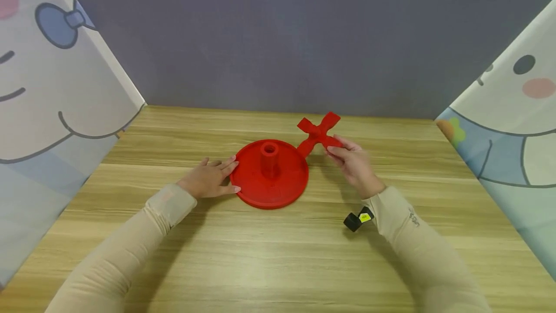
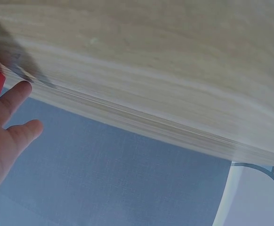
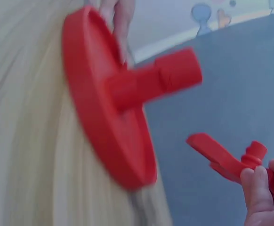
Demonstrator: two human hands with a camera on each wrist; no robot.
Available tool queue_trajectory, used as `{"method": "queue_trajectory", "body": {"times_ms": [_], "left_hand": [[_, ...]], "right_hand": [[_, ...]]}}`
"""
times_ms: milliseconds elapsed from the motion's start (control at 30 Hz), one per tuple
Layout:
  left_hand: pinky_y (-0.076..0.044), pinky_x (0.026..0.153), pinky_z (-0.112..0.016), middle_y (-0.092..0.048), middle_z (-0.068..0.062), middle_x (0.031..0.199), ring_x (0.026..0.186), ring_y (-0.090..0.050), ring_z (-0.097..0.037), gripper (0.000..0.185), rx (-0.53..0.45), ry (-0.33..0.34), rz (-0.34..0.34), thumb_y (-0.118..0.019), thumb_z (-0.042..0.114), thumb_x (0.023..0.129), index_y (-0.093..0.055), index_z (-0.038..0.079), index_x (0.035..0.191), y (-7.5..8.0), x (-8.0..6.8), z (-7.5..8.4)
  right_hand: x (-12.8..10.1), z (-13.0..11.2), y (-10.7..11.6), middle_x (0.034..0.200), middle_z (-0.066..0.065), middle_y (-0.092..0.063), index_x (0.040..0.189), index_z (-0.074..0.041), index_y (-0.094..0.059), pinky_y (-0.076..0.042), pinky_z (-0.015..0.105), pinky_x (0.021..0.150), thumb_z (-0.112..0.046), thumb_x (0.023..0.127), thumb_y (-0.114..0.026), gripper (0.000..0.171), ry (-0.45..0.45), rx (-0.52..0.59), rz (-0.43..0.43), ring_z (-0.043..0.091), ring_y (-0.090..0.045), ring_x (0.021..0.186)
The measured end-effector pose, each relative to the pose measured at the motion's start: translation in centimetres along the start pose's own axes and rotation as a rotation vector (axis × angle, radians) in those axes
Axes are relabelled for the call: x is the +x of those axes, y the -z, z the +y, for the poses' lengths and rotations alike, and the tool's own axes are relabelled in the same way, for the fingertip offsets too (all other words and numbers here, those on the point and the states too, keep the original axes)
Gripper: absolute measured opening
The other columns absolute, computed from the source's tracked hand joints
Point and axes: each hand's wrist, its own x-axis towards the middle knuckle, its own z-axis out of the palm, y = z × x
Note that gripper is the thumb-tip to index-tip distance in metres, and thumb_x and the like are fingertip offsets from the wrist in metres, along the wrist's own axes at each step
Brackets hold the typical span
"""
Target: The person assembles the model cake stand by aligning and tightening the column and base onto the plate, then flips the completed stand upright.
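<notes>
We see the fingers (image 1: pixel 339 152) of the right hand (image 1: pixel 355 165) pinching one arm of the red cross-shaped piece (image 1: pixel 318 133), raised beside the red disc (image 1: pixel 255 193); that grip, we judge, leaves its middle uncovered. The left hand (image 1: pixel 210 177) has its fingers spread wide at the disc's rim, probably to steady it, and outward from there we find its upright hollow post (image 1: pixel 269 162), the desk (image 1: pixel 260 264) beneath and the grey panel (image 1: pixel 282 37) behind.

My screened-off booth (image 1: pixel 217 76), wider setting unclear, wood-grain counter (image 1: pixel 260 264) under my left grip (image 1: pixel 208 179) and right grip (image 1: pixel 354 165), plain grey-blue partition (image 1: pixel 347 37) ahead of them, cartoon-printed panels (image 1: pixel 43 110) to either side
</notes>
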Motion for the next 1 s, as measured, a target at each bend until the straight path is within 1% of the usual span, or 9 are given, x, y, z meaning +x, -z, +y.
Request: {"method": "queue_trajectory", "body": {"times_ms": [167,267,333,433,600,700,800,867,1000], "left_hand": [[-0.022,0.106,-0.065,-0.028,-0.014,0.154,0.130,-0.040,-0.045,0.082,-0.005,-0.006,0.016,-0.047,0.059,0.093,-0.030,0.002,0.149,-0.1,0.3,0.2],[-0.022,0.106,-0.065,-0.027,-0.014,0.155,0.130,-0.040,-0.045,0.082,-0.010,-0.008,0.016,-0.046,0.059,0.093,-0.030,0.002,0.149,-0.1,0.5,0.4],[-0.022,0.107,-0.065,-0.027,-0.014,0.155,0.130,-0.040,-0.045,0.082,-0.007,-0.009,0.013,-0.046,0.060,0.093,-0.030,0.003,0.149,-0.1,0.6,0.5],[-0.022,0.107,-0.064,-0.026,-0.013,0.155,0.130,-0.039,-0.045,0.082,-0.006,-0.007,0.013,-0.045,0.060,0.093,-0.029,0.003,0.150,-0.1,0.8,0.6],[-0.022,0.107,-0.064,-0.027,-0.014,0.154,0.130,-0.039,-0.046,0.082,-0.012,0.002,0.016,-0.045,0.061,0.093,-0.030,0.003,0.150,-0.1,0.9,0.6],[-0.022,0.106,-0.065,-0.027,-0.014,0.154,0.129,-0.039,-0.046,0.082,-0.017,0.003,0.017,-0.046,0.060,0.093,-0.030,0.003,0.149,-0.2,0.8,0.7],[-0.022,0.107,-0.065,-0.027,-0.014,0.155,0.130,-0.039,-0.046,0.082,-0.019,0.008,0.015,-0.045,0.060,0.093,-0.030,0.003,0.150,-0.4,0.7,0.8],[-0.023,0.106,-0.065,-0.027,-0.014,0.155,0.130,-0.039,-0.045,0.082,-0.012,0.009,0.020,-0.044,0.060,0.093,-0.030,0.004,0.150,-0.5,0.7,0.9],[-0.022,0.106,-0.065,-0.028,-0.013,0.155,0.129,-0.040,-0.045,0.081,0.002,0.014,0.032,-0.044,0.061,0.093,-0.031,0.004,0.149,-0.6,0.9,1.1]], "right_hand": [[0.1,0.1,-2.2,0.131,0.021,-0.042,0.147,0.005,-0.028,-0.053,0.023,0.080,0.014,0.094,-0.043,0.056,0.043,0.008,-0.017,0.011,-0.069,0.074],[0.1,0.1,-3.3,0.137,0.023,-0.039,0.146,0.005,-0.031,-0.054,0.023,0.078,0.015,0.093,-0.045,0.056,0.055,0.024,-0.017,0.011,-0.070,0.074],[0.1,0.1,-3.9,0.135,0.022,-0.043,0.145,0.005,-0.033,-0.054,0.024,0.079,0.016,0.092,-0.046,0.056,0.069,0.017,-0.012,0.012,-0.069,0.074],[0.2,0.2,-4.6,0.122,0.017,-0.053,0.142,0.007,-0.039,-0.053,0.026,0.081,0.016,0.090,-0.049,0.054,0.109,-0.026,0.004,0.012,-0.069,0.076],[0.8,1.0,-5.4,0.102,0.008,-0.068,0.129,0.007,-0.056,-0.054,0.022,0.078,0.011,0.084,-0.063,0.046,0.237,-0.253,0.052,0.010,-0.066,0.081],[0.9,1.5,-5.6,0.101,0.014,-0.071,0.116,0.006,-0.066,-0.052,0.016,0.069,0.008,0.081,-0.068,0.036,0.377,-0.457,0.062,0.005,-0.064,0.076],[1.0,1.9,-5.5,0.100,0.022,-0.069,0.106,0.007,-0.071,-0.048,0.013,0.061,0.009,0.080,-0.067,0.026,0.583,-0.637,0.022,0.004,-0.062,0.070],[1.1,2.1,-5.4,0.098,0.023,-0.069,0.101,0.008,-0.072,-0.048,0.011,0.061,0.013,0.079,-0.066,0.023,0.736,-0.726,-0.036,0.010,-0.067,0.074],[1.5,2.4,-4.8,0.096,0.024,-0.069,0.094,0.009,-0.073,-0.049,0.012,0.063,0.018,0.076,-0.065,0.021,1.029,-0.867,-0.159,0.030,-0.070,0.084]]}}
